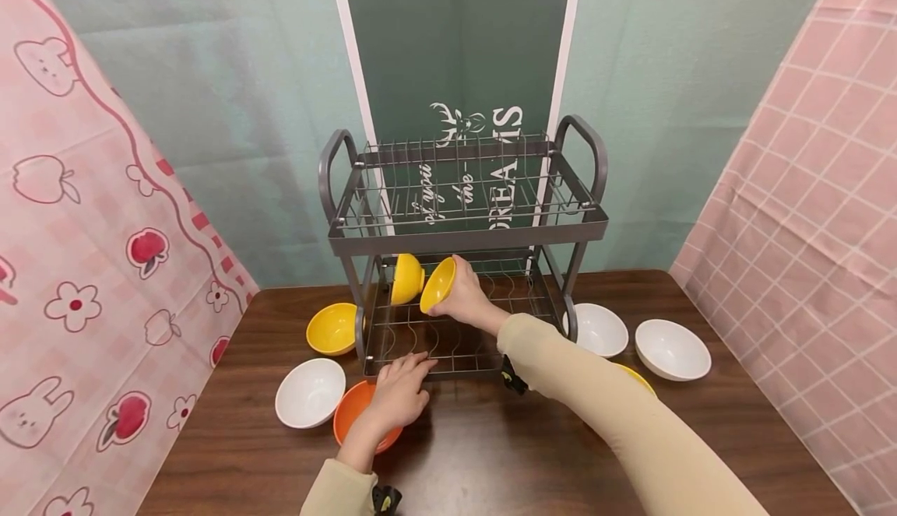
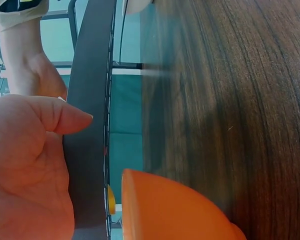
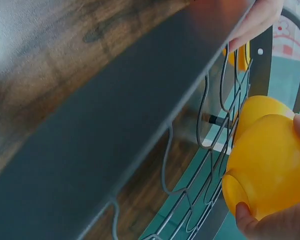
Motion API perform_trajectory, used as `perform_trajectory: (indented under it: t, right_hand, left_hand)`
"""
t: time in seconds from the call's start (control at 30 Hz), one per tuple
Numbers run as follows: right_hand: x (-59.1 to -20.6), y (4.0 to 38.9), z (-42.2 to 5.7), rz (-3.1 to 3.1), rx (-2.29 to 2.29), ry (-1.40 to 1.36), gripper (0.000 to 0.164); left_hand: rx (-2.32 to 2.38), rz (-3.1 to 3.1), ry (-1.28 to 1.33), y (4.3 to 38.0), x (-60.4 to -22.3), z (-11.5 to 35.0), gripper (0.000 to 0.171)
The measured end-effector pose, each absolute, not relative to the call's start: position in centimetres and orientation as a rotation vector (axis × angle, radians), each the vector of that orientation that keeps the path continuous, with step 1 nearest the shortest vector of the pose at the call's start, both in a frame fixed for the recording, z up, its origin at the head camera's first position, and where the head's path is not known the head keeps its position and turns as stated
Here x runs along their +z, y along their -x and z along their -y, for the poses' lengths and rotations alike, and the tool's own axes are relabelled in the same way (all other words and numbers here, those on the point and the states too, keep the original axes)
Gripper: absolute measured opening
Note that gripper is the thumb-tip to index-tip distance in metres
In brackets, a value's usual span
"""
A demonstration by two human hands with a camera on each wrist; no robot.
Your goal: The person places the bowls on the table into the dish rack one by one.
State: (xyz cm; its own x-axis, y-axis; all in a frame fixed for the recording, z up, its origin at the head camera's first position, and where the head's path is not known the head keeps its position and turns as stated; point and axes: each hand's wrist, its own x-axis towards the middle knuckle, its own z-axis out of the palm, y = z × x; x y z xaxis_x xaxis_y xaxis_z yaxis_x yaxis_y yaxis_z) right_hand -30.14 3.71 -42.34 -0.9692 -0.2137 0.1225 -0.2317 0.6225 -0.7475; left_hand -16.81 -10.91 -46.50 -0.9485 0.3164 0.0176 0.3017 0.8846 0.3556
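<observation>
My right hand (image 1: 471,292) pinches a yellow bowl (image 1: 438,286) by its edge, over the lower shelf of a grey two-tier dish rack (image 1: 468,240). In the right wrist view, thumb and fingers hold this bowl (image 3: 270,165) near its foot and rim. Just left of it, a second yellow bowl (image 1: 406,279) stands on its side in the lower shelf's wires. My left hand (image 1: 401,393) rests on that shelf's front rail, its thumb (image 2: 72,115) lying straight against the rail in the left wrist view. Below the left wrist sits an orange bowl (image 1: 354,408), partly hidden.
To the rack's left are a yellow bowl (image 1: 332,329) and a white bowl (image 1: 311,393). Two white bowls, one near (image 1: 597,331) and one farther right (image 1: 673,349), stand on the other side. A yellow bowl (image 1: 636,377) shows partly behind my right sleeve. Curtains surround the wooden table (image 1: 490,454).
</observation>
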Motion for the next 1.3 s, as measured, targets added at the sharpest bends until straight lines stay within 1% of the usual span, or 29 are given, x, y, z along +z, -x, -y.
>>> perform_trajectory:
  t: [0.37,0.77,1.03,1.3]
  right_hand:
    - [-42.0,30.9,-2.4,2.829,1.180,-0.453,0.110]
    - [-42.0,31.6,-1.6,2.841,1.112,-0.461,0.103]
    - [-42.1,31.8,-1.5,2.911,0.952,-0.487,0.105]
    - [-42.3,32.0,-1.3,2.908,0.913,-0.498,0.101]
  left_hand:
    - [0.561,-3.033,-0.493,16.7,-46.4,10.9,0.047]
    - [0.544,-3.040,-0.491,16.9,-46.8,11.0,0.048]
    - [0.541,-3.034,-0.490,17.0,-46.9,11.1,0.048]
    - [0.528,-3.037,-0.496,17.0,-46.7,11.0,0.048]
